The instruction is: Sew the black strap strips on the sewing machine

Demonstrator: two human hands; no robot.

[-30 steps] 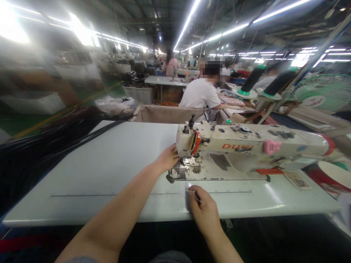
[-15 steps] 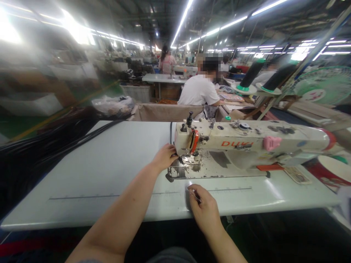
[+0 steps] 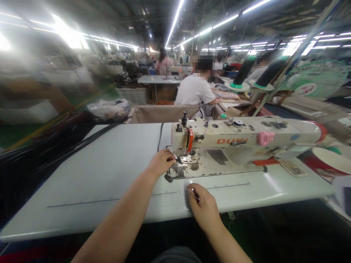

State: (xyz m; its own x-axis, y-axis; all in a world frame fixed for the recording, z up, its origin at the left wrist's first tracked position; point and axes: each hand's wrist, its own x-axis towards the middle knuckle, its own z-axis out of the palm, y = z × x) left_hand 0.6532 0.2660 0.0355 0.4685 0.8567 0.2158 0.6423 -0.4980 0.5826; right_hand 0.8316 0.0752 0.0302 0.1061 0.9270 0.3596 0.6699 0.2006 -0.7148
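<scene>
My left hand (image 3: 162,161) is closed in a pinch, its fingertips close to the needle plate (image 3: 187,160) of a white sewing machine (image 3: 233,137). What the pinch holds is hidden. A narrow black strip (image 3: 160,136) lies on the tabletop behind that hand, its near end passing out of sight there. My right hand (image 3: 202,202) rests by the front edge of the white table (image 3: 115,164), below the machine bed. Its fingers are curled round a thin, pale, metallic-looking tool (image 3: 196,198), mostly covered by the hand.
Long black strips (image 3: 90,137) hang over the table's left side. A ruler scale (image 3: 82,203) runs along its front. Thread cones (image 3: 242,75) stand behind the machine, with a green fan (image 3: 315,82) at right. A co-worker in a white shirt (image 3: 194,89) sits beyond a fabric-lined bin (image 3: 153,114).
The view has shifted slightly, moving the scene left. The black strip behind my left hand now lies farther left of the machine head and bends more. My right hand keeps its grip.
</scene>
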